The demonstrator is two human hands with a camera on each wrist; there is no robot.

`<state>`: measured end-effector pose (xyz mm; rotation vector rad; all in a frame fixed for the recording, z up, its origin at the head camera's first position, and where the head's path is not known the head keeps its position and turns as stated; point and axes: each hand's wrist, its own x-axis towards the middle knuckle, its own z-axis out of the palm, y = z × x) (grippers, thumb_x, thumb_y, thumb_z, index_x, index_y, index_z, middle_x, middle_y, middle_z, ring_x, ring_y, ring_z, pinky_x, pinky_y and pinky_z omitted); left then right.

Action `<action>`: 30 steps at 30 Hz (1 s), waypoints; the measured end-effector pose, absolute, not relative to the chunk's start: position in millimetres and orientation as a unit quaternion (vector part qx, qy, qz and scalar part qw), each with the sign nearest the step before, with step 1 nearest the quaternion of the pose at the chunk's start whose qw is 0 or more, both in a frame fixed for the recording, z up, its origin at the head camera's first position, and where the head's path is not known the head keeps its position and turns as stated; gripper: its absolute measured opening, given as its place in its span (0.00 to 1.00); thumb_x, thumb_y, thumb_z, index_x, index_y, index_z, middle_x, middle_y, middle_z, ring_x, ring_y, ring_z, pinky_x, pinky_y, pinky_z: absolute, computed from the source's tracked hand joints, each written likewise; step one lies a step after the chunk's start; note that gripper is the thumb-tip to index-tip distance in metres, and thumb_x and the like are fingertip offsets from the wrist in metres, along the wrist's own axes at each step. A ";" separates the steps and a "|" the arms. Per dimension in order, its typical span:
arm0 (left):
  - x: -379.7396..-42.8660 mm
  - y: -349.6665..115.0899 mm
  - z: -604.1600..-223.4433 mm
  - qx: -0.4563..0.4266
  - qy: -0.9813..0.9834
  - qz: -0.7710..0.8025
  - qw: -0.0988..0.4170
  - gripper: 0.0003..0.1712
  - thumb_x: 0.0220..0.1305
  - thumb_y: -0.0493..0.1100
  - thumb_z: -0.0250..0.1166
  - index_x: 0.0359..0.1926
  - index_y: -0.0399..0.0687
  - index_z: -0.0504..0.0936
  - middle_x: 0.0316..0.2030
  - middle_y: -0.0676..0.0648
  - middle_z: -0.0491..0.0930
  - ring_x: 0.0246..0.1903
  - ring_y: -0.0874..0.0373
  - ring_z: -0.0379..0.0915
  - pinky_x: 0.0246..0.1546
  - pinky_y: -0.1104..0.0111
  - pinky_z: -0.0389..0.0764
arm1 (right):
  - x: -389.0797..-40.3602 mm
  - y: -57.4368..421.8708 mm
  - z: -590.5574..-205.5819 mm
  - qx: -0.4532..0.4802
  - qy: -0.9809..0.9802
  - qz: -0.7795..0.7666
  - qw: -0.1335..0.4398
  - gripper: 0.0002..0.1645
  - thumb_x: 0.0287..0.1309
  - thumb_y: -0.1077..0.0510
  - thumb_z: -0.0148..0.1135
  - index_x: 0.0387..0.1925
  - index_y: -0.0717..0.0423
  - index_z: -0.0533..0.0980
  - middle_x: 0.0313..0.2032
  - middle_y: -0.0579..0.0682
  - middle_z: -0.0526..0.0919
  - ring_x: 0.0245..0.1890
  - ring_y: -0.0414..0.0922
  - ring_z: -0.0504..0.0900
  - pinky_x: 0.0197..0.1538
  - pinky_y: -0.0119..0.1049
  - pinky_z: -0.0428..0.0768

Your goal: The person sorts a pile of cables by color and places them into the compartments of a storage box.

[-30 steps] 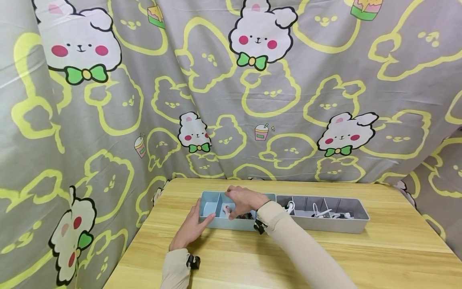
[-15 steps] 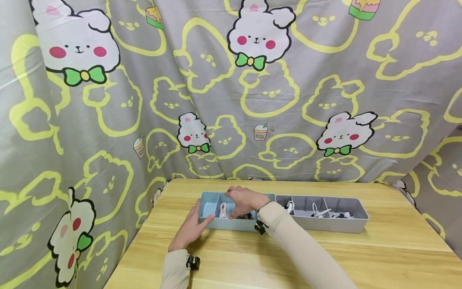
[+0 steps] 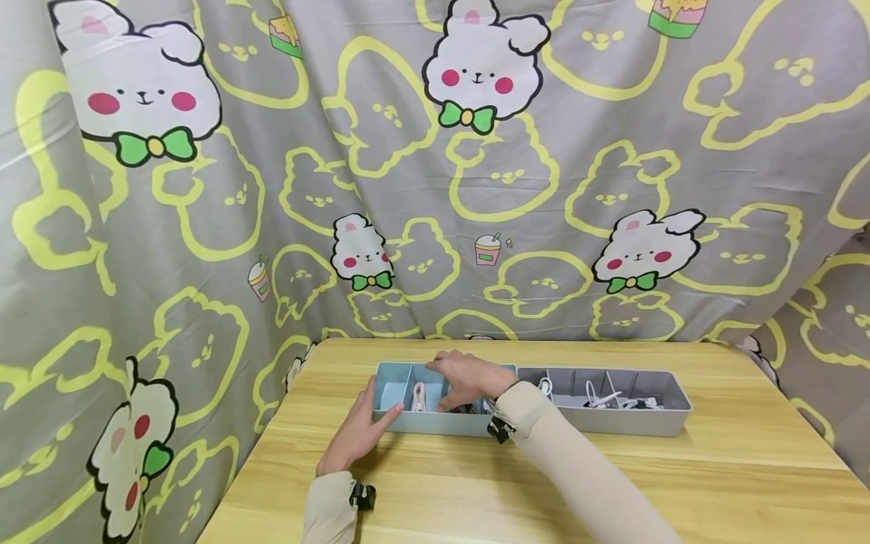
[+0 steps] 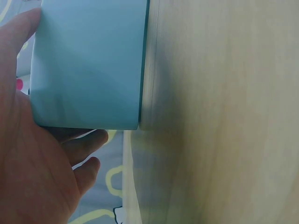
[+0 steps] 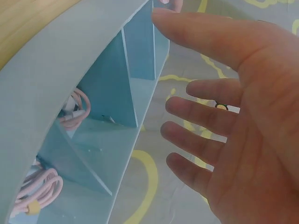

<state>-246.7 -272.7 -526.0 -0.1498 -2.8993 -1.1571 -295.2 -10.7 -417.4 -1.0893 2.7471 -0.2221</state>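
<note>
A light-blue divided storage box lies lengthwise on the table. My left hand holds its left end; in the left wrist view the thumb is at one edge of the end wall and the fingers reach past the opposite edge. Above the box's middle is my right hand, its fingers spread and nothing between them in the right wrist view. A coiled pink cable sits in the second compartment from the left. Coiled pink cables, including one with a yellowish tie, lie in other compartments. My right hand partly hides the box's contents.
A grey divided box stands end to end with the blue one, at its right. White cables lie inside it. Behind the wooden table hangs a grey patterned curtain, which also runs along the left side.
The pink cable, blurred near my right fingers at first, now lies clear of them in its compartment. My right hand has shifted slightly right. My left hand stays at the box's end.
</note>
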 end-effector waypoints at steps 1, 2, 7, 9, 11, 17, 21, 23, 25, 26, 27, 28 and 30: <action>-246.9 -272.3 -526.0 -0.049 -0.928 -0.370 0.011 0.61 0.70 0.74 0.56 0.84 0.46 0.37 0.79 0.31 0.54 0.77 0.34 0.56 0.75 0.37 0.62 | -294.7 -8.9 -417.2 -0.364 0.923 -0.080 0.091 0.49 0.60 0.40 0.74 0.77 0.49 0.65 0.71 0.52 0.73 0.67 0.51 0.76 0.67 0.47 0.80; -247.0 -272.0 -525.8 -0.050 -0.928 -0.369 0.012 0.61 0.70 0.74 0.56 0.84 0.45 0.37 0.79 0.31 0.54 0.77 0.34 0.56 0.75 0.37 0.62 | -294.2 -6.9 -416.7 -0.363 0.923 -0.083 0.092 0.49 0.60 0.41 0.74 0.77 0.49 0.65 0.71 0.52 0.72 0.68 0.51 0.75 0.68 0.48 0.79; -247.3 -271.0 -525.5 -0.051 -0.927 -0.371 0.015 0.60 0.70 0.72 0.57 0.84 0.44 0.38 0.80 0.30 0.52 0.78 0.33 0.53 0.76 0.37 0.59 | -292.3 4.6 -415.6 -0.361 0.923 -0.098 0.092 0.47 0.61 0.43 0.74 0.77 0.50 0.66 0.71 0.53 0.73 0.69 0.52 0.75 0.69 0.49 0.78; -247.3 -271.2 -525.7 -0.048 -0.929 -0.366 0.013 0.60 0.70 0.73 0.56 0.84 0.45 0.38 0.80 0.31 0.51 0.79 0.34 0.52 0.77 0.37 0.58 | -291.5 9.6 -415.8 -0.359 0.923 -0.103 0.090 0.47 0.62 0.43 0.73 0.76 0.51 0.66 0.70 0.53 0.74 0.68 0.52 0.76 0.67 0.49 0.79; -247.1 -271.3 -526.1 -0.049 -0.931 -0.362 0.013 0.60 0.70 0.73 0.55 0.84 0.45 0.38 0.81 0.31 0.50 0.79 0.33 0.51 0.77 0.37 0.58 | -291.1 14.7 -416.1 -0.358 0.924 -0.107 0.086 0.46 0.62 0.42 0.72 0.76 0.51 0.66 0.70 0.53 0.74 0.67 0.52 0.76 0.67 0.48 0.79; -246.6 -272.4 -527.4 -0.047 -0.933 -0.357 0.012 0.60 0.70 0.74 0.55 0.84 0.47 0.38 0.80 0.31 0.51 0.79 0.33 0.52 0.76 0.37 0.59 | -287.8 28.7 -415.7 -0.366 0.921 -0.112 0.076 0.47 0.62 0.41 0.72 0.77 0.52 0.66 0.71 0.53 0.73 0.69 0.53 0.74 0.69 0.50 0.77; -247.0 -273.8 -527.2 -0.046 -0.932 -0.360 0.010 0.61 0.69 0.74 0.55 0.84 0.47 0.37 0.80 0.31 0.52 0.78 0.33 0.52 0.76 0.37 0.59 | -283.8 39.0 -412.5 -0.368 0.920 -0.119 0.071 0.48 0.62 0.40 0.72 0.77 0.53 0.65 0.71 0.54 0.73 0.70 0.53 0.73 0.70 0.51 0.76; -247.3 -274.4 -527.0 -0.046 -0.930 -0.363 0.009 0.61 0.69 0.75 0.55 0.84 0.47 0.37 0.80 0.31 0.51 0.79 0.34 0.52 0.76 0.37 0.59 | -281.1 45.7 -410.5 -0.367 0.919 -0.130 0.068 0.47 0.63 0.41 0.71 0.76 0.54 0.66 0.71 0.55 0.73 0.71 0.54 0.73 0.70 0.52 0.76; -247.3 -274.6 -526.7 -0.046 -0.929 -0.367 0.008 0.61 0.69 0.75 0.55 0.84 0.47 0.37 0.81 0.32 0.51 0.79 0.34 0.52 0.77 0.38 0.58 | -278.9 53.3 -409.7 -0.366 0.919 -0.135 0.063 0.46 0.64 0.42 0.71 0.76 0.54 0.66 0.71 0.55 0.73 0.71 0.55 0.72 0.70 0.52 0.76; -247.1 -274.6 -526.7 -0.046 -0.929 -0.368 0.007 0.61 0.69 0.75 0.55 0.84 0.47 0.37 0.81 0.32 0.50 0.79 0.34 0.51 0.77 0.38 0.58 | -277.6 57.4 -409.5 -0.364 0.918 -0.142 0.061 0.46 0.63 0.43 0.72 0.76 0.54 0.66 0.71 0.56 0.73 0.71 0.55 0.72 0.70 0.53 0.76; -247.0 -274.4 -526.7 -0.047 -0.929 -0.367 0.007 0.61 0.69 0.75 0.55 0.84 0.47 0.37 0.81 0.32 0.50 0.79 0.34 0.51 0.77 0.38 0.58 | -276.4 61.6 -409.5 -0.362 0.919 -0.146 0.059 0.45 0.63 0.44 0.72 0.76 0.55 0.66 0.71 0.56 0.73 0.71 0.56 0.72 0.70 0.53 0.76; -247.1 -274.3 -527.0 -0.049 -0.929 -0.366 0.008 0.61 0.69 0.75 0.55 0.84 0.46 0.37 0.81 0.31 0.50 0.79 0.34 0.51 0.77 0.38 0.58 | -275.5 65.9 -409.8 -0.363 0.918 -0.149 0.056 0.45 0.63 0.45 0.72 0.75 0.56 0.67 0.71 0.57 0.73 0.72 0.57 0.72 0.71 0.54 0.75; -247.3 -274.4 -526.9 -0.049 -0.929 -0.365 0.008 0.61 0.69 0.75 0.55 0.84 0.46 0.37 0.81 0.31 0.50 0.79 0.34 0.51 0.77 0.38 0.58 | -274.0 74.2 -410.0 -0.362 0.919 -0.151 0.050 0.44 0.64 0.45 0.71 0.75 0.57 0.67 0.71 0.58 0.73 0.71 0.57 0.72 0.70 0.54 0.75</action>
